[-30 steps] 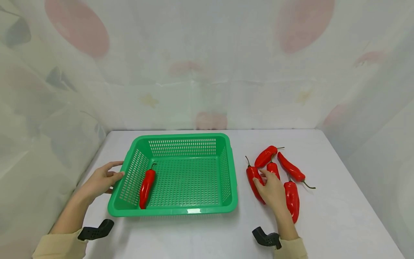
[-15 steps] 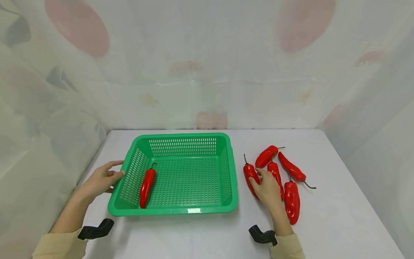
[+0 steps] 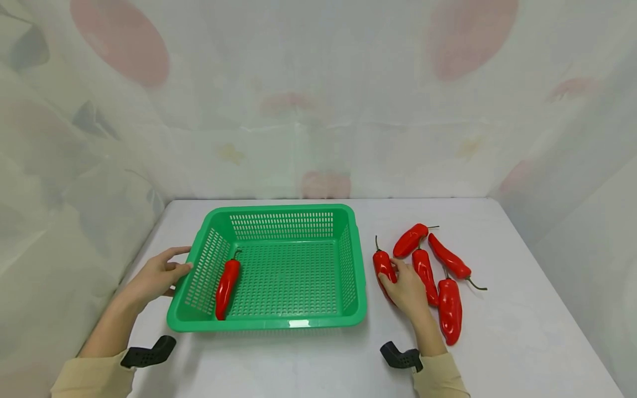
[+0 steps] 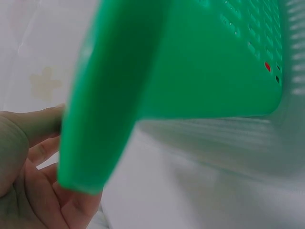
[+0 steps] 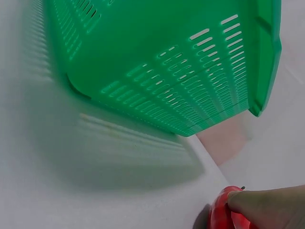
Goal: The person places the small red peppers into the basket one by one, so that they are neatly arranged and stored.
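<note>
Just outside the right wall of the green basket (image 3: 234,326), the right hand (image 3: 410,290) pinches a red pepper (image 3: 382,264) between thumb and fingers, its dark stem pointing away from the person; whether it rests on the table (image 3: 308,367) or is slightly raised, I cannot tell. At the basket's opposite end, the left hand (image 3: 153,276) holds the left rim, thumb on the edge and other fingers partly hidden behind it. A black wrist camera (image 3: 149,352) sits at the left cuff, with another black device (image 3: 400,357) at the right, both by beige sleeves (image 3: 94,378).

Inside the basket, near its left wall, lies one pepper (image 3: 227,290), stem away from the person. To the right of the pinched one, four more lie close together: a plump pepper (image 3: 410,240) farthest back, a second pepper (image 3: 424,276) just beside the right hand, a slimmer pepper (image 3: 448,257) slanting with its stem toward the right, and a broad pepper (image 3: 450,312) nearest the person. Behind everything hangs a pale patterned sheet (image 3: 298,77).
</note>
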Demonstrator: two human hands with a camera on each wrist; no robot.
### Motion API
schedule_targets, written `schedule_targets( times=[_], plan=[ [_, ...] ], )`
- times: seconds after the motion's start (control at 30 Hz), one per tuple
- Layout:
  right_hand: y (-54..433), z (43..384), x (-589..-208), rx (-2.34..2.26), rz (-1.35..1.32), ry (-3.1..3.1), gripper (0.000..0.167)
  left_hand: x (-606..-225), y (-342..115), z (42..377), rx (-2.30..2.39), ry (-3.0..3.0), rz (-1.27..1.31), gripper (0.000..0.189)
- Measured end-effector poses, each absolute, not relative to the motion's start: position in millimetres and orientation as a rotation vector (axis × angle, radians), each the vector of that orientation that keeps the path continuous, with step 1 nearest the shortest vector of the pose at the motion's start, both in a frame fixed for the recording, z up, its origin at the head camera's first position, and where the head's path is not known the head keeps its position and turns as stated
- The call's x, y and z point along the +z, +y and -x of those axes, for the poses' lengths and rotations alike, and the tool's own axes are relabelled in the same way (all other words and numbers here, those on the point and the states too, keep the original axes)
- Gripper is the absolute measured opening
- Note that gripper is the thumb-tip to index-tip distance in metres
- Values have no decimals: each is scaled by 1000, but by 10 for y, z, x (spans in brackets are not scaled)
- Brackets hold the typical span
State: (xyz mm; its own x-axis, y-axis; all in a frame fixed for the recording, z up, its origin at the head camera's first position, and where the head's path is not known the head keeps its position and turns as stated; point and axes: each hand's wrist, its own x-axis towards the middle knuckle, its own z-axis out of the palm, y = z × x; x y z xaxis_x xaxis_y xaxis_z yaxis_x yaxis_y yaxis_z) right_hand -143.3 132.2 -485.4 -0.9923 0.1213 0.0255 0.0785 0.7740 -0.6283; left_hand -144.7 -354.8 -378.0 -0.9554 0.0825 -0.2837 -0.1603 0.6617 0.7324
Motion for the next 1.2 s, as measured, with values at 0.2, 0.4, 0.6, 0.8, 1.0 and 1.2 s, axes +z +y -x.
schedule_targets(
  times=[0.2, 0.4, 0.6, 0.8, 1.0, 1.2],
  plan=[
    [1299, 1458, -4848, 1047, 160, -2926, 62, -3766, -3558, 1435, 1182, 2590, 67, 63],
    [1289, 1476, -4869, 1104, 159, -2924, 62, -3772, -3569, 1430, 1183, 2593, 69, 63],
    [1294, 1489, -4877, 1127, 165, -2920, 60, -3785, -3572, 1430, 1185, 2596, 73, 63],
    [1301, 1488, -4862, 1129, 165, -2926, 59, -3780, -3569, 1422, 1186, 2593, 67, 63],
    [1296, 1498, -4819, 1111, 154, -2916, 57, -3788, -3552, 1436, 1183, 2591, 84, 63],
    [1344, 1570, -4718, 1134, 143, -2914, 57, -3786, -3539, 1446, 1182, 2596, 86, 63]
  ],
)
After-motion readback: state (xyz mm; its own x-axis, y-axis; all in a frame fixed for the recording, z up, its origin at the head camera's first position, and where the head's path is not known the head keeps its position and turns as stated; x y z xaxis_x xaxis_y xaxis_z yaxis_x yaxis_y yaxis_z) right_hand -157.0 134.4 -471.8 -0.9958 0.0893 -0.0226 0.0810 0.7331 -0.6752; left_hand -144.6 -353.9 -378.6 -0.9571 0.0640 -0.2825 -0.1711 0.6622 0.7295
